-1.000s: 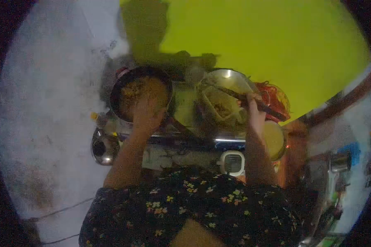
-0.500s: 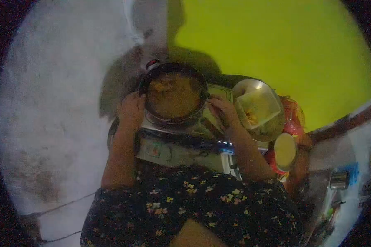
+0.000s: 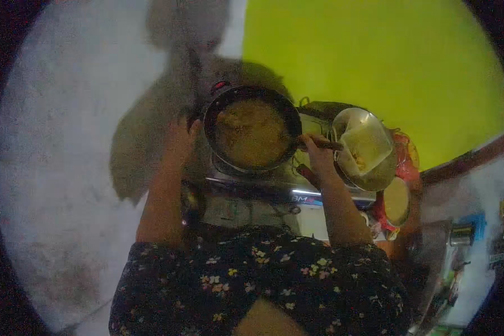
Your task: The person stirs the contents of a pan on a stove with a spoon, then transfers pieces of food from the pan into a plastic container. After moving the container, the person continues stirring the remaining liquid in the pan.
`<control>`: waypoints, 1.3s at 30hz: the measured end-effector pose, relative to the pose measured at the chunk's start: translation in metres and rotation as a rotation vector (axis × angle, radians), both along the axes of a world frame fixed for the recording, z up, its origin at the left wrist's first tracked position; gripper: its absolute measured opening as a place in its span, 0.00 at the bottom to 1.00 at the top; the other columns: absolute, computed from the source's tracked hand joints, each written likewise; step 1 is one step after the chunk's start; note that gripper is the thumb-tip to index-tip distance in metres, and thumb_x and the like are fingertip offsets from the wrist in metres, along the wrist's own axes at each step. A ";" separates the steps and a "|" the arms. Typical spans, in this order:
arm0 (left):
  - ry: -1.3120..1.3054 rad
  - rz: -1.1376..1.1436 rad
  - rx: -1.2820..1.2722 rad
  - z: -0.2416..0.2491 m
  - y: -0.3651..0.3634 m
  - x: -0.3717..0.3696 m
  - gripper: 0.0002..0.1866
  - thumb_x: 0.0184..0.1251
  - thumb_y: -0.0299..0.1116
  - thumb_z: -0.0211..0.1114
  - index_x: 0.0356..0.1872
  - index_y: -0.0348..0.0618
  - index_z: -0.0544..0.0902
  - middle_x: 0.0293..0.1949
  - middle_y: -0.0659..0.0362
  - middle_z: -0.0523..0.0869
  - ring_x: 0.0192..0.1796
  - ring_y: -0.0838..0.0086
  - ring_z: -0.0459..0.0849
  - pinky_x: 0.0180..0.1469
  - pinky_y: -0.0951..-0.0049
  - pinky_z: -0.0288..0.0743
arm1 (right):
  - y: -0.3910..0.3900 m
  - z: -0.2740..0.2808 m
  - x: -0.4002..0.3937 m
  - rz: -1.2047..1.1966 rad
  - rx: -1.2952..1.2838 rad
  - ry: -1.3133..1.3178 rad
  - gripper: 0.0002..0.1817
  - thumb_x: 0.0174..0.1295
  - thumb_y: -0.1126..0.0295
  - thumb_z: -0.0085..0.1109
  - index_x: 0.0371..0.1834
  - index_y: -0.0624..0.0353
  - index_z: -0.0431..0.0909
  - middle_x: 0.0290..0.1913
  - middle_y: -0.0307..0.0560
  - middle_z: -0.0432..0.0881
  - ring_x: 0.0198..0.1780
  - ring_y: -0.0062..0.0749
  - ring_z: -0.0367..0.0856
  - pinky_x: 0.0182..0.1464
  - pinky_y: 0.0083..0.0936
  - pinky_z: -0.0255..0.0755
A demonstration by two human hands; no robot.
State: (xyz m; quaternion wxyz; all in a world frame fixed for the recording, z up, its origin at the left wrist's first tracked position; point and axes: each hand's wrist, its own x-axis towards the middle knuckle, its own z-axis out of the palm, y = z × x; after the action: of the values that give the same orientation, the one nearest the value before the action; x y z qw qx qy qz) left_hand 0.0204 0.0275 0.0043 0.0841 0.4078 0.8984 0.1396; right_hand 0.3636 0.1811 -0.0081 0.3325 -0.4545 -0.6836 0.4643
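A dark round pan (image 3: 210, 134) with brown food (image 3: 251, 134) in it sits over the stove (image 3: 235, 182). My right hand (image 3: 319, 154) is closed around a brown handle (image 3: 333, 145) that reaches to the pan's right rim; the handle's far end is hard to make out. Another brown stick-like handle (image 3: 308, 172) lies just below this hand. To the left of the pan, my left hand (image 3: 180, 140) is raised beside the rim, its thumb and fingers apart around a dark gap. Dim light blurs both sets of fingers.
Right of the pan, a metal bowl (image 3: 372, 179) holds a translucent container (image 3: 369, 147) with a little orange-brown food. Beyond it are a round pale-topped tub (image 3: 396, 201) and red packaging (image 3: 406, 154). Walls, grey (image 3: 95, 84) and yellow-green (image 3: 375, 50), stand close behind the stove.
My left hand has come away from the pan's left side. My right hand has moved from the right rim onto the brown handle. The whole view has shifted slightly.
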 end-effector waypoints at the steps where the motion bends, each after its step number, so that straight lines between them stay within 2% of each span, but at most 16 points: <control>1: -0.013 -0.009 -0.020 0.001 0.002 0.000 0.37 0.72 0.60 0.39 0.70 0.41 0.62 0.72 0.46 0.56 0.72 0.47 0.55 0.72 0.40 0.45 | -0.012 0.008 -0.004 -0.061 -0.108 0.053 0.10 0.63 0.65 0.58 0.36 0.61 0.82 0.33 0.43 0.83 0.36 0.28 0.81 0.43 0.26 0.73; 2: -0.026 -0.017 -0.040 0.002 0.005 0.002 0.37 0.72 0.60 0.40 0.69 0.40 0.61 0.72 0.45 0.56 0.72 0.47 0.55 0.72 0.40 0.45 | -0.020 0.011 -0.007 -0.123 -0.217 0.107 0.10 0.62 0.65 0.57 0.36 0.60 0.83 0.33 0.42 0.83 0.37 0.28 0.81 0.44 0.26 0.73; 6: 0.063 -0.102 -0.199 -0.008 0.010 0.000 0.37 0.72 0.60 0.41 0.70 0.38 0.60 0.72 0.44 0.55 0.73 0.46 0.54 0.71 0.40 0.46 | -0.020 -0.011 -0.004 -0.054 -0.146 0.188 0.11 0.62 0.63 0.56 0.35 0.58 0.83 0.34 0.40 0.83 0.37 0.27 0.81 0.43 0.26 0.73; 8: -0.007 -0.141 -0.156 -0.008 0.008 0.000 0.37 0.72 0.59 0.41 0.69 0.38 0.61 0.72 0.44 0.55 0.73 0.47 0.54 0.71 0.42 0.46 | -0.028 -0.007 -0.004 -0.061 -0.170 0.263 0.11 0.62 0.62 0.56 0.36 0.57 0.84 0.36 0.39 0.83 0.38 0.27 0.81 0.41 0.28 0.73; 11: -0.044 -0.172 -0.190 0.005 0.008 0.010 0.35 0.73 0.57 0.42 0.68 0.36 0.63 0.72 0.44 0.55 0.73 0.48 0.54 0.72 0.45 0.47 | -0.019 -0.016 0.008 -0.146 -0.358 0.236 0.12 0.60 0.61 0.59 0.43 0.54 0.78 0.41 0.46 0.83 0.45 0.32 0.80 0.43 0.47 0.72; 14: -0.017 -0.210 -0.159 -0.014 0.013 0.001 0.34 0.73 0.56 0.42 0.66 0.35 0.65 0.72 0.43 0.55 0.73 0.48 0.54 0.72 0.47 0.48 | -0.032 0.001 0.003 -0.237 -0.486 0.403 0.12 0.61 0.62 0.59 0.44 0.55 0.77 0.41 0.46 0.83 0.44 0.34 0.80 0.44 0.49 0.71; 17: -0.027 -0.225 -0.136 -0.018 0.018 -0.003 0.33 0.73 0.54 0.44 0.65 0.34 0.66 0.72 0.43 0.55 0.73 0.48 0.55 0.72 0.47 0.50 | -0.033 0.002 0.003 -0.256 -0.451 0.377 0.14 0.61 0.61 0.61 0.45 0.56 0.76 0.41 0.45 0.83 0.43 0.33 0.80 0.44 0.48 0.72; 20: -0.006 -0.235 -0.121 -0.019 0.015 -0.005 0.32 0.73 0.53 0.46 0.64 0.34 0.67 0.72 0.42 0.56 0.72 0.48 0.56 0.71 0.46 0.52 | -0.034 0.002 0.001 -0.189 -0.245 0.166 0.15 0.62 0.60 0.60 0.46 0.57 0.77 0.41 0.44 0.83 0.42 0.32 0.81 0.44 0.40 0.74; 23: -0.003 -0.240 -0.112 -0.021 0.015 -0.006 0.32 0.72 0.53 0.47 0.63 0.34 0.68 0.71 0.42 0.57 0.72 0.48 0.58 0.70 0.46 0.53 | -0.029 -0.005 -0.007 -0.078 0.134 -0.050 0.09 0.62 0.65 0.61 0.35 0.60 0.83 0.33 0.40 0.84 0.37 0.29 0.80 0.40 0.25 0.72; 26: 0.024 -0.243 -0.121 -0.020 0.015 -0.005 0.31 0.72 0.53 0.49 0.62 0.34 0.69 0.70 0.42 0.59 0.71 0.48 0.60 0.69 0.45 0.54 | -0.027 -0.011 -0.021 -0.054 0.130 -0.089 0.09 0.62 0.67 0.62 0.35 0.62 0.82 0.33 0.41 0.84 0.36 0.27 0.79 0.41 0.25 0.72; 29: 0.057 -0.248 -0.085 -0.022 0.012 -0.004 0.31 0.71 0.52 0.50 0.61 0.35 0.69 0.69 0.42 0.61 0.70 0.48 0.61 0.69 0.45 0.54 | -0.005 -0.057 -0.027 -0.041 -0.120 0.376 0.10 0.62 0.66 0.62 0.34 0.63 0.82 0.35 0.40 0.84 0.37 0.28 0.80 0.42 0.26 0.73; 30: 0.066 -0.251 -0.065 -0.024 0.010 -0.005 0.31 0.71 0.52 0.50 0.61 0.35 0.69 0.69 0.42 0.61 0.69 0.48 0.62 0.69 0.45 0.54 | -0.007 -0.056 -0.027 -0.071 -0.150 0.401 0.11 0.63 0.65 0.61 0.37 0.65 0.81 0.37 0.44 0.83 0.38 0.30 0.81 0.44 0.28 0.76; 33: 0.176 -0.276 0.066 -0.044 0.012 -0.016 0.31 0.65 0.55 0.58 0.56 0.36 0.75 0.60 0.39 0.73 0.61 0.44 0.72 0.64 0.47 0.63 | -0.014 -0.054 -0.030 -0.129 -0.203 0.450 0.14 0.63 0.65 0.58 0.41 0.68 0.79 0.41 0.51 0.82 0.41 0.36 0.83 0.47 0.32 0.80; 35: 0.212 -0.273 0.067 -0.045 0.018 -0.018 0.31 0.65 0.55 0.58 0.56 0.35 0.75 0.60 0.39 0.73 0.61 0.45 0.72 0.64 0.48 0.64 | -0.014 -0.051 -0.023 -0.143 -0.164 0.451 0.14 0.63 0.64 0.59 0.40 0.68 0.78 0.41 0.52 0.82 0.40 0.36 0.84 0.46 0.32 0.80; 39: 0.198 -0.274 0.098 -0.036 0.018 -0.014 0.32 0.65 0.55 0.58 0.56 0.34 0.75 0.61 0.41 0.73 0.62 0.46 0.72 0.65 0.49 0.64 | -0.027 -0.014 -0.014 -0.109 -0.328 0.526 0.15 0.62 0.63 0.60 0.39 0.67 0.78 0.41 0.54 0.83 0.41 0.36 0.84 0.45 0.32 0.80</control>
State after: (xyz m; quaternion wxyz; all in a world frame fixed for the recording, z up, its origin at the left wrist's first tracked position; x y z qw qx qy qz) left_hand 0.0065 0.0452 -0.0318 -0.0068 0.5416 0.8305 0.1298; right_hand 0.3497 0.1538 -0.0223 0.4445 -0.4025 -0.4646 0.6516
